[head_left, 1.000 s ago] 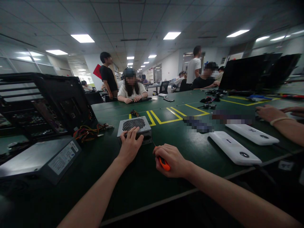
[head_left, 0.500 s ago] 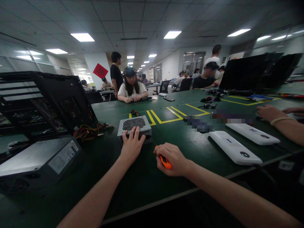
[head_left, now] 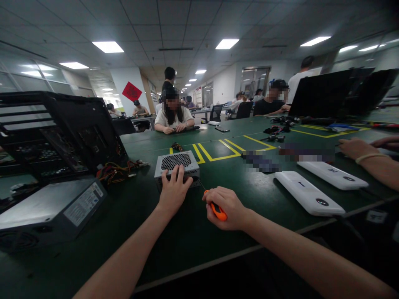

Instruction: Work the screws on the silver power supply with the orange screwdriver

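Observation:
A grey metal power supply unit with a honeycomb grille on top rests on the green table ahead of me. My left hand grips it from the near side, with spread, bent fingers on the top edge and the thumb toward the right corner. My right hand is wrapped round the orange and black handle of a screwdriver. Its thin shaft points up and left to the unit's right side. Whether the tip sits in a screw is too small to tell.
At left stand an open black computer case with loose cables and a second power supply. Two white devices lie at right, near another person's hand. A person sits across the table.
Both my hands, the power supply and the screwdriver keep nearly the same place. In the background, two standing people have shifted to the right.

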The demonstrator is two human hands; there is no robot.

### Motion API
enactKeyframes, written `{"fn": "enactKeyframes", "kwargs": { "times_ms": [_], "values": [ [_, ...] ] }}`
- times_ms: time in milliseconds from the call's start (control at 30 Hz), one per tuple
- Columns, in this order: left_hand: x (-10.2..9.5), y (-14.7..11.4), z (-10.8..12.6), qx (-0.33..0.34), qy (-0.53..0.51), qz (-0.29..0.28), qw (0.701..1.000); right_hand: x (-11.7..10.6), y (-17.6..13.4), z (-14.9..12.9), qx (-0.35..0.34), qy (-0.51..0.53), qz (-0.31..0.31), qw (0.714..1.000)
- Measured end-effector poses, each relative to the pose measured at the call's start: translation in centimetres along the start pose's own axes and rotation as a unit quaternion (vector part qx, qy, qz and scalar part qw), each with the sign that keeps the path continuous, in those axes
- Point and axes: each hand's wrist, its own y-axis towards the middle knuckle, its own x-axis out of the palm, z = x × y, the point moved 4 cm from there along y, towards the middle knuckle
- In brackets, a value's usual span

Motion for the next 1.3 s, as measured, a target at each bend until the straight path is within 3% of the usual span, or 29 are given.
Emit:
{"fn": "enactKeyframes", "kwargs": {
  "times_ms": [567,733,967,1067,1200,1300],
  "values": [
    [-0.1,0.0,0.3,0.008,0.02,0.02,1.0,-1.3,-0.2,0.1,0.062,0.01,-0.045,0.997],
    [-0.2,0.0,0.3,0.01,0.009,0.022,1.0,-1.2,-0.4,0.7,0.145,-0.038,-0.025,0.988],
    [-0.1,0.0,0.2,-0.002,-0.001,0.019,1.0,-0.4,-0.2,-0.6,0.003,-0.125,-0.121,0.985],
    [-0.1,0.0,0.1,-0.009,-0.01,0.023,1.0,-0.5,-0.1,-0.6,0.022,-0.119,-0.11,0.987],
    [-0.2,0.1,0.1,-0.008,-0.005,0.012,1.0,-0.6,-0.4,0.1,0.107,-0.086,-0.068,0.988],
    [-0.2,0.1,0.1,-0.008,-0.006,0.01,1.0,-0.4,-0.5,-0.2,0.061,-0.097,-0.1,0.988]
  ]
}}
